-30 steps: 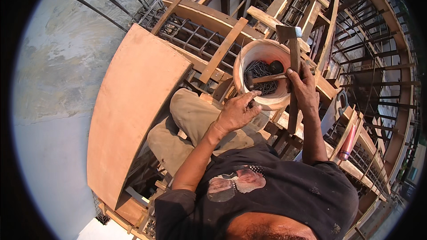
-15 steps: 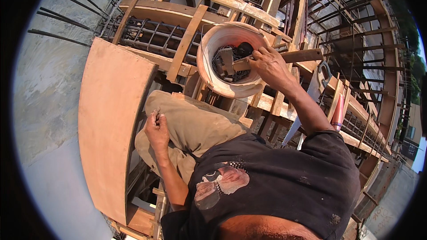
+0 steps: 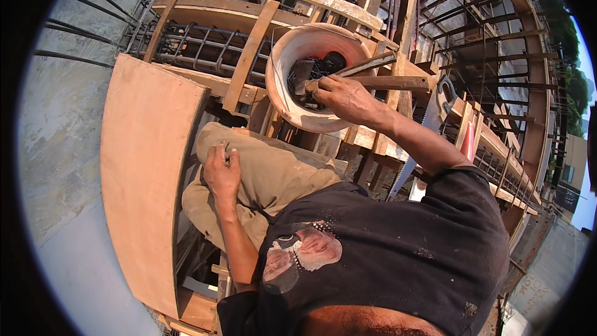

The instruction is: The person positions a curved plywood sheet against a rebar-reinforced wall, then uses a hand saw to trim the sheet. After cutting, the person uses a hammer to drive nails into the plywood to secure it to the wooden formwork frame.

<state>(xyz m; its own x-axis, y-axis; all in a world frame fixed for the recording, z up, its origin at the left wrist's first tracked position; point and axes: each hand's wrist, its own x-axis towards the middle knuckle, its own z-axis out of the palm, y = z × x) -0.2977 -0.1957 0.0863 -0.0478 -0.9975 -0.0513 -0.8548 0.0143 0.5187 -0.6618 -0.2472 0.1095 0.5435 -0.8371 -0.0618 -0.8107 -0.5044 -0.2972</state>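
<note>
A pale, worn bucket with a thin wire handle stands on the timbers ahead of me. In it lie a dark tangle of what look like nails and a round black object. My right hand reaches over the near rim, its fingers closed round a wooden-handled hammer close to the head. The handle sticks out to the right past the rim. Above it a second narrow bar slants out of the bucket. My left hand rests on my trouser leg, fingers curled; whatever they hold is hidden.
A large plywood sheet stands at my left beside a grey wall. A handsaw hangs right of the bucket, near a red object. Rebar cages and timber formwork surround me, with gaps between the boards.
My right hand has moved left and down, deeper into the bucket, toward the hammer's head. The narrow bar now slants out over the rim. My left hand stays on my leg.
</note>
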